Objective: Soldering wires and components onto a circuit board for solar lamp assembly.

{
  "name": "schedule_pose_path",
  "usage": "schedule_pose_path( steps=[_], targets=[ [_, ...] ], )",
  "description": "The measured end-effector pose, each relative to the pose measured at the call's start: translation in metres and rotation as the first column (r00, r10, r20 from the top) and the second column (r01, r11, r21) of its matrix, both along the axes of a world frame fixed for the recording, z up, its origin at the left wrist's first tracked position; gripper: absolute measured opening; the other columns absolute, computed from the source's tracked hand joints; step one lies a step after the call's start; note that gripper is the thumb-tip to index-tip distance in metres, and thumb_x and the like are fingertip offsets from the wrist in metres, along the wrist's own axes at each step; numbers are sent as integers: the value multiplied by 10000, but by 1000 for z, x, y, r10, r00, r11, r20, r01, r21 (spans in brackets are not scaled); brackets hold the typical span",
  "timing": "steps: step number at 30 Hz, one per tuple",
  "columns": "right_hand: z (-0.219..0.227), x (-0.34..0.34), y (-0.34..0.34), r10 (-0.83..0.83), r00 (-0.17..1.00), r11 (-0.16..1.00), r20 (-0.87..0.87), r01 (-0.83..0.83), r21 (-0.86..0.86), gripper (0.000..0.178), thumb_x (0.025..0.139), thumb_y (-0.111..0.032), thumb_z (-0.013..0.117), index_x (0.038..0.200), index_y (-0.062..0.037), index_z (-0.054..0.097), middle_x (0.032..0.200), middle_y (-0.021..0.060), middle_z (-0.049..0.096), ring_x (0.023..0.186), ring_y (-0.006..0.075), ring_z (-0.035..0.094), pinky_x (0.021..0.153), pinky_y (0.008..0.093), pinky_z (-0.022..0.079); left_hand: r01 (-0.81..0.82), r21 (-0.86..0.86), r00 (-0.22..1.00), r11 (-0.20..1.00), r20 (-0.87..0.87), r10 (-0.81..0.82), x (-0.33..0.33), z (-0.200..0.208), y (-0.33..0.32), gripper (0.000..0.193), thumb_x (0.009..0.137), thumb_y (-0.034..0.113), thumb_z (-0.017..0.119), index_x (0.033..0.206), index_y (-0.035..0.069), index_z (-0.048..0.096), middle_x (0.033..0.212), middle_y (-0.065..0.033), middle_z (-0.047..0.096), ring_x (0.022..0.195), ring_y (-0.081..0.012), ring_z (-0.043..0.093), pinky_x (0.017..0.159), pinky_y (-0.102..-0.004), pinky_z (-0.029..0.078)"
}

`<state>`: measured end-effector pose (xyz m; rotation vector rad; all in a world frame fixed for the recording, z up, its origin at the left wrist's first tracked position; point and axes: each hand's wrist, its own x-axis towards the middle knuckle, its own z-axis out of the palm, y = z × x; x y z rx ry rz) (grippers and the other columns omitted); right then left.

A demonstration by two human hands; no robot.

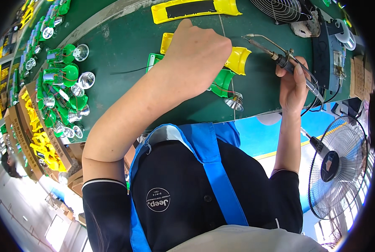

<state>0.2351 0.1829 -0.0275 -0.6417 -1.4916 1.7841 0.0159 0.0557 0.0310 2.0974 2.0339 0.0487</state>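
Right hand (293, 86): fingers grip soldering iron (284, 63). Left hand (200, 54): partly covers green housing (223, 82), inward of the counter's (116, 50) near edge (fingers hidden; cannot tell grip). Advisable: steady housing, iron clear of fingers.

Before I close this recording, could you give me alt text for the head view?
A right hand holds a soldering iron over a green workbench, while the left hand partly hides yellow casing parts and green casing parts. Green assemblies with silver reflectors line the left; a fan stands at right.
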Motion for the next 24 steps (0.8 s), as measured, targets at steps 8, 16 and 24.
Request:
schedule_pose_path(
  steps=[8, 16, 24],
  targets=[
    [-3, 3, -6, 35, 998, 999, -59, -35, 4, 233, 935, -223, 454, 1003, -5, 501, 809, 111, 523, 742, 171, 449, 706, 295, 348, -197, -26, 972, 980, 125, 199, -6, 39, -105, 123, 805, 173, 597, 736, 73, 578, 749, -90, 579, 744, -255, 594, 673, -386, 439],
    [2, -14, -22, 31, 997, 997, -73, -36, -62, 228, 926, -220, 461, 1004, -10, 504, 802, 94, 505, 753, 169, 442, 741, 307, 340, -290, 389, 817, 874, 576, 15, -29, -1, -86, 217, 749, 44, 646, 960, 93, 642, 825, -51, 595, 745, -249, 555, 655, -370, 422],
    [18, -8, -26, 158, 984, 982, 80, -148, -116, 222, 882, -194, 509, 943, 19, 504, 807, 91, 501, 700, 133, 456, 667, 264, 366, 75, 361, 927, 929, 317, -198, -24, -13, -60, 108, 708, 84, 662, 760, 102, 569, 736, -15, 524, 761, -199, 503, 730, -340, 365]
  ],
)
